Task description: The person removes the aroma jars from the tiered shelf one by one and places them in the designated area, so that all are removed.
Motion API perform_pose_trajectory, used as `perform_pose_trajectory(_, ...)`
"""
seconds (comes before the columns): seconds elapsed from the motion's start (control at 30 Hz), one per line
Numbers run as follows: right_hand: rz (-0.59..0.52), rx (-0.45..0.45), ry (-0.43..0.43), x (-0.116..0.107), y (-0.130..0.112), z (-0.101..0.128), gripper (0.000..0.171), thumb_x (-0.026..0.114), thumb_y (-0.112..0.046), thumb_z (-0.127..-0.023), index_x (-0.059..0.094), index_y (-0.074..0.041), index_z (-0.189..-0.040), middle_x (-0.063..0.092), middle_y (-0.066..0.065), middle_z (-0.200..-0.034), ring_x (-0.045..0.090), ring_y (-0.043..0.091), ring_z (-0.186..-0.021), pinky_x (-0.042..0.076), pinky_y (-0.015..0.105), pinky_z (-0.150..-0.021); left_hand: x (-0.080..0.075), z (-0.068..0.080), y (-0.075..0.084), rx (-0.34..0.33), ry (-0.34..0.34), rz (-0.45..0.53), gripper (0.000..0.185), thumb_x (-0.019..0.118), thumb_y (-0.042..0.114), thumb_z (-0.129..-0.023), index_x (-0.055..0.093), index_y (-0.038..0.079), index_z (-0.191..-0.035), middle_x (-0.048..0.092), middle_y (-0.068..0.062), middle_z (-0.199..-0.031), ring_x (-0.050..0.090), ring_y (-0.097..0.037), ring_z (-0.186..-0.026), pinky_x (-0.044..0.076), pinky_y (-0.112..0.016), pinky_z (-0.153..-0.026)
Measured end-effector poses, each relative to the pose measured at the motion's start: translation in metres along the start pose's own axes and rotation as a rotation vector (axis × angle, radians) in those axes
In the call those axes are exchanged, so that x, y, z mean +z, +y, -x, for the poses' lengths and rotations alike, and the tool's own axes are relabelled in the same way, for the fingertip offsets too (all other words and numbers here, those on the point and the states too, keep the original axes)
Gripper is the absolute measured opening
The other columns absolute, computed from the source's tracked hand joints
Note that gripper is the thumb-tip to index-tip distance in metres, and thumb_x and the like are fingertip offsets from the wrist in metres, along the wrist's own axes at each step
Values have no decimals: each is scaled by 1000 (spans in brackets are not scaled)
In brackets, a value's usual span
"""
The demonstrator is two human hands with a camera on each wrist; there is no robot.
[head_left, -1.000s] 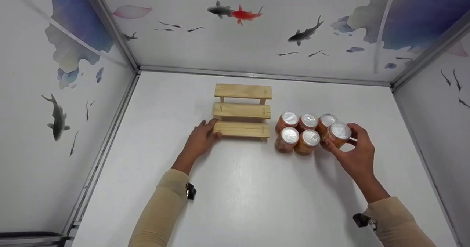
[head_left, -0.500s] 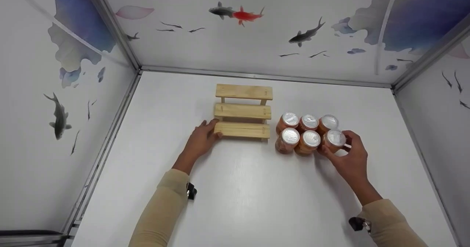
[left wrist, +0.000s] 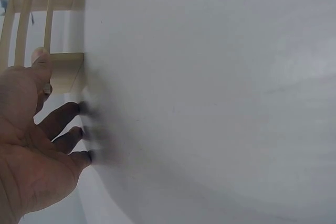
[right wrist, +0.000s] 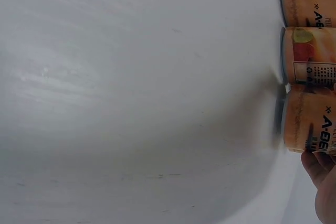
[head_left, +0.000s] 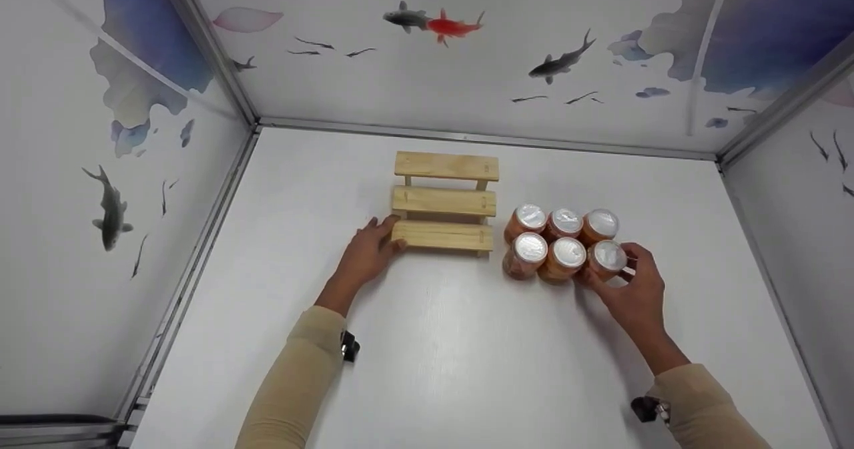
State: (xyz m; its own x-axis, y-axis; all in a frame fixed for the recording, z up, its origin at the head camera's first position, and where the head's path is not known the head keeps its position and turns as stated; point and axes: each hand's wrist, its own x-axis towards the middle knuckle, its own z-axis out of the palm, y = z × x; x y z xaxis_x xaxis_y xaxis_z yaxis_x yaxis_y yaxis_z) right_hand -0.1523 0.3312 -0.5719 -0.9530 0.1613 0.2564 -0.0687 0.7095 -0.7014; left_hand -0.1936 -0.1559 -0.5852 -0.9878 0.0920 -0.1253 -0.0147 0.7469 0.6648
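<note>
A small wooden rack with three stepped shelves point(head_left: 442, 235) stands near the middle of the table. My left hand point(head_left: 369, 252) holds the left end of its lowest shelf; in the left wrist view the thumb point(left wrist: 39, 56) lies on that shelf's edge, and the other fingertips reach down to the table. My right hand point(head_left: 637, 295) grips an orange can point(head_left: 608, 257) with a silver top, thumb in front and fingers behind. This can is the front right one of two rows. Beside it in the right wrist view is a can with a fruit label point(right wrist: 310, 53).
Several more silver-topped cans point(head_left: 566, 222) stand close together right of the rack. White panels painted with fish point(head_left: 460, 69) enclose the white table point(head_left: 454, 369) at the back and both sides, with metal rails along the edges.
My right hand has brought its can down and slightly left, to the front right corner of the group. The left hand stays on the rack, which has not moved.
</note>
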Motion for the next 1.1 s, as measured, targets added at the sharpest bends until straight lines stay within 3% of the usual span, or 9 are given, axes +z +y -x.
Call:
perform_pose_trajectory(0.13, -1, 22, -13, 3, 1, -1, 82, 89, -36, -77, 46, -8, -141, 57, 10, -133, 59, 28, -122, 57, 49, -97, -1, 0, -1, 13, 5, 4, 63, 59, 52, -99, 42, 30, -156, 45, -11, -159, 29, -33, -155, 19, -54, -128)
perform_pose_trajectory(1.1, -12, -3, -33, 4, -2, -1, 80, 88, -26, -79, 43, -8, -143, 53, 12, -137, 58, 30, -125, 56, 53, -98, -3, -1, -1, 33, 3, 5, 63, 60, 52, -97, 44, 30, -154, 47, -7, -158, 32, -35, -154, 22, -58, -126)
